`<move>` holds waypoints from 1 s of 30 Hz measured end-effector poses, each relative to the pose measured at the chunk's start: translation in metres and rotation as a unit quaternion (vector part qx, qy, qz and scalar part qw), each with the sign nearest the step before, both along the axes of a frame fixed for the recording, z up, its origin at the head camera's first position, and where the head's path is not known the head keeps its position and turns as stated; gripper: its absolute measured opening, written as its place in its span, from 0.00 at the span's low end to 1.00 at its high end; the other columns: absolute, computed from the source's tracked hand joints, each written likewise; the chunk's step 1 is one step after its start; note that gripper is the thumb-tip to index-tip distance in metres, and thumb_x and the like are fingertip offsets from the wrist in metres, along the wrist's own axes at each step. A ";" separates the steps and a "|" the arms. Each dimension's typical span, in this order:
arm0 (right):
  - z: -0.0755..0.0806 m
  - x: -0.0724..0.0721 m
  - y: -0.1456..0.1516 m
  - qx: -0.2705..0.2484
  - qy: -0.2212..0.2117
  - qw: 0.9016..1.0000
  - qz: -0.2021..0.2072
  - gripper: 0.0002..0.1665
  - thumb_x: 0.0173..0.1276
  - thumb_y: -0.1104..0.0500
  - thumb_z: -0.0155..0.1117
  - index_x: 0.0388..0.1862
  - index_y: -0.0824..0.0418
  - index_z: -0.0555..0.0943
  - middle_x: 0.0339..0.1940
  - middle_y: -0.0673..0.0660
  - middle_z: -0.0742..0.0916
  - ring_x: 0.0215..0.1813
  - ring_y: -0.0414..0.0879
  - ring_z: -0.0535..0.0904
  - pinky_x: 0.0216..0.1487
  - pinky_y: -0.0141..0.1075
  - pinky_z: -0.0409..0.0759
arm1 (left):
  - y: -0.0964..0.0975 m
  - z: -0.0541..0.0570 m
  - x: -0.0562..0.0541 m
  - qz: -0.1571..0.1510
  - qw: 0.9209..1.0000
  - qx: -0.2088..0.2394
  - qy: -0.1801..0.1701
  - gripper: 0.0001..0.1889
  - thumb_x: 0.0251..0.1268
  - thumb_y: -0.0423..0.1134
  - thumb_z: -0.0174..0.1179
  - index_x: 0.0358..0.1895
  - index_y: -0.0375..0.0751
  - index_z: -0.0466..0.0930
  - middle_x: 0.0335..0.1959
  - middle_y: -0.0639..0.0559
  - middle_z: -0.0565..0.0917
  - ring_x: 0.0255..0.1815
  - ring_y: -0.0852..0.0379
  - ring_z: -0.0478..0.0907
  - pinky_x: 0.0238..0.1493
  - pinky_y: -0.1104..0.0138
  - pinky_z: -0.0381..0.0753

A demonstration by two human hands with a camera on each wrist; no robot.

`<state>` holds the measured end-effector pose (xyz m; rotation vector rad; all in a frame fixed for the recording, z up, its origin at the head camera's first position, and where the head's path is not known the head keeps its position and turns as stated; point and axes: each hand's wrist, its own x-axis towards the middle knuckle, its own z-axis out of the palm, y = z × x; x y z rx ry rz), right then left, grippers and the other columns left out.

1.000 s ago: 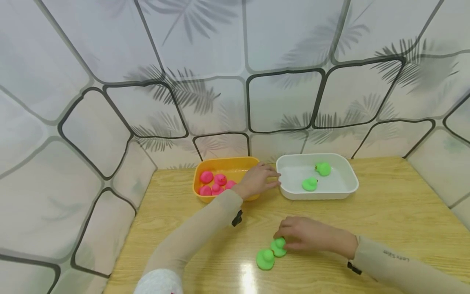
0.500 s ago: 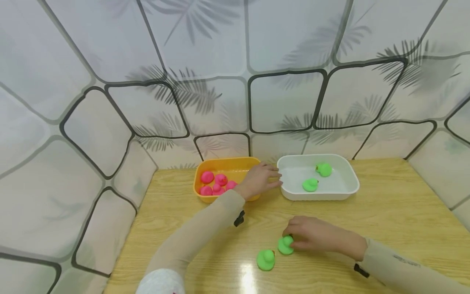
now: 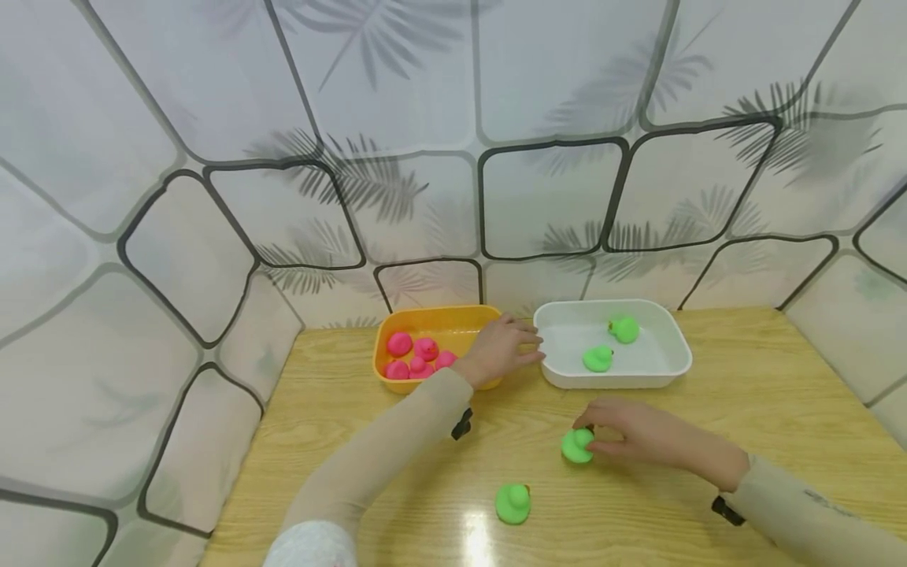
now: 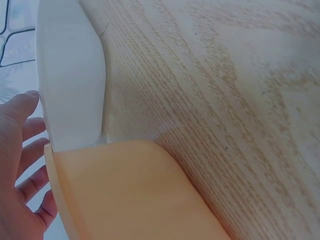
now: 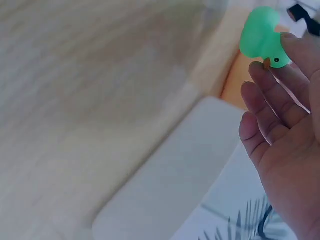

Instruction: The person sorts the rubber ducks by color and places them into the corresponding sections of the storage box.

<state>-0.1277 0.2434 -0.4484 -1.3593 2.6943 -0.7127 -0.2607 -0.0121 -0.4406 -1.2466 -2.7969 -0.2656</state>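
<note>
Between the thumb and fingertips of my right hand [image 3: 648, 433] a green rubber duck [image 3: 577, 446] is pinched, held over the table in front of the white tray [image 3: 612, 380]. In the right wrist view the duck [image 5: 257, 37] shows its eye and orange beak by the thumb, while the other fingers are loosely bent. My left hand [image 3: 498, 348] lies over the right end of the orange tray [image 3: 453, 316], fingertips at the white tray's left rim. The left wrist view shows its relaxed fingers along both rims. Another green duck [image 3: 513, 504] sits on the table nearer me.
Two green ducks [image 3: 598, 358] lie in the white tray, and several pink ducks [image 3: 399, 343] fill the left part of the orange one. Both trays stand side by side at the back of the wooden table [image 3: 333, 441], against a patterned cloth wall [image 3: 546, 197].
My right hand has carried the pinched green duck away from the other loose duck, rightward and toward the white tray. The left hand has stayed by the tray rims.
</note>
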 end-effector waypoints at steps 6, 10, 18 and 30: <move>0.012 -0.010 0.017 -0.021 0.048 0.999 -0.010 0.15 0.67 0.59 0.76 0.51 0.55 0.86 0.45 0.43 0.87 0.46 0.39 0.82 0.46 0.37 0.84 | 0.000 0.000 0.000 0.000 1.000 -0.001 -0.009 0.20 0.77 0.55 0.61 0.60 0.50 0.88 0.66 0.54 0.83 0.60 0.52 0.77 0.58 0.65 0.77; 0.018 -0.020 0.030 -0.029 0.108 0.994 -0.019 0.19 0.59 0.62 0.81 0.49 0.54 0.87 0.42 0.42 0.87 0.44 0.39 0.81 0.43 0.35 0.81 | -0.001 -0.001 0.000 0.005 1.000 0.000 -0.017 0.20 0.76 0.56 0.61 0.61 0.52 0.88 0.66 0.56 0.83 0.59 0.52 0.77 0.57 0.65 0.77; 0.033 -0.033 0.055 -0.009 0.107 0.991 -0.080 0.19 0.59 0.63 0.80 0.49 0.55 0.88 0.43 0.42 0.86 0.43 0.39 0.80 0.39 0.34 0.80 | -0.001 -0.005 -0.003 0.006 1.000 0.006 -0.018 0.20 0.76 0.56 0.61 0.61 0.52 0.88 0.66 0.56 0.83 0.60 0.53 0.77 0.58 0.64 0.78; 0.045 -0.063 0.085 0.024 0.131 0.984 -0.116 0.18 0.57 0.63 0.82 0.47 0.61 0.88 0.39 0.44 0.86 0.39 0.45 0.81 0.36 0.36 0.80 | -0.001 -0.003 -0.002 0.003 1.000 0.006 -0.020 0.20 0.76 0.55 0.61 0.61 0.51 0.87 0.66 0.55 0.83 0.60 0.52 0.77 0.57 0.66 0.78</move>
